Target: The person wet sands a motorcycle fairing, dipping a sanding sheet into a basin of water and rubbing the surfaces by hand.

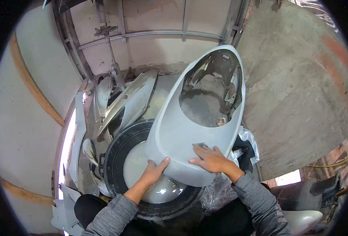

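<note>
A pale grey plastic body panel [189,143], like a scooter fairing with one large opening, leans tilted over a black tub [113,173]. Cloudy water [158,192] lies in the tub. My left hand [154,171] grips the panel's lower left edge, thumb on the outer face and the other fingers partly hidden. On the panel's lower front face rests my right hand [209,159], fingers bent over a small dark grey piece of sandpaper [199,145]. The sandpaper is mostly covered by the fingertips.
Several other body panels [132,98] lean behind the tub at the left. Clear plastic sheeting [219,192] lies right of the tub. A metal-framed wall [154,51] stands at the back, a concrete slab [296,94] at the right. A white panel [301,220] lies lower right.
</note>
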`<state>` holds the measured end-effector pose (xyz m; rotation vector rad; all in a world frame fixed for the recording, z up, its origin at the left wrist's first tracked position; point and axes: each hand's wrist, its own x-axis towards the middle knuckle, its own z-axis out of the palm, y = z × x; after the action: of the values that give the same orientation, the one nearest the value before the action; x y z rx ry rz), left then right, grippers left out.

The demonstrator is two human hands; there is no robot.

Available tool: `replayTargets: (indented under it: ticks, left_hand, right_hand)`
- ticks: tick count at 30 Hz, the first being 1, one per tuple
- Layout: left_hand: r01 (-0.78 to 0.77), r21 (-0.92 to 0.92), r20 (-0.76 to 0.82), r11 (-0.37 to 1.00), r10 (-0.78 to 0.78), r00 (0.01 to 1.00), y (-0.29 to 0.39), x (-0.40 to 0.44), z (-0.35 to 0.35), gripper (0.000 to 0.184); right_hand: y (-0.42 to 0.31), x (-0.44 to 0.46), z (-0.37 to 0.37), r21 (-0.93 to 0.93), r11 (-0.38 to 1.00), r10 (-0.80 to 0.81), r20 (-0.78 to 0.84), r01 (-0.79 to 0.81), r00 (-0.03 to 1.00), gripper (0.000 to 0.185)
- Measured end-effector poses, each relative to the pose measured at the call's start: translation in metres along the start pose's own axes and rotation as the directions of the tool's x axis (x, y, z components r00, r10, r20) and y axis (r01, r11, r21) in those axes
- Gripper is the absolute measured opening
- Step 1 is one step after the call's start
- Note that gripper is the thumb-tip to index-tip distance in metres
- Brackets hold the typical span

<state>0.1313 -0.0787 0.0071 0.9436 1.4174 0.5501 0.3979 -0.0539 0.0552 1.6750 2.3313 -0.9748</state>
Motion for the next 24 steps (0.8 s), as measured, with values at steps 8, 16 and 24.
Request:
replayTargets:
  ticks: [8, 16, 24]
  left_hand:
    - [-0.013, -0.009, -0.013, 1.0, 0.013, 1.0, -0.01, 0.004, -0.002, 0.12]
    - [-0.025, 0.006, -0.004, 1.0, 0.025, 1.0, -0.013, 0.005, -0.007, 0.104]
    - [-0.06, -0.037, -0.127, 0.998, 0.055, 0.99, -0.127, 0.047, -0.078, 0.054]
  right_hand:
    - [0.029, 0.052, 0.013, 0.084, 0.994, 0.082, -0.074, -0.076, 0.994, 0.096]
    - [-0.064, -0.021, 0.028, -0.02, 0.936, -0.33, -0.388, 0.351, 0.86, 0.036]
    - [-0.079, -0.001, 0.038, 0.088, 0.927, -0.186, -0.734, 0.363, 0.653, 0.017]
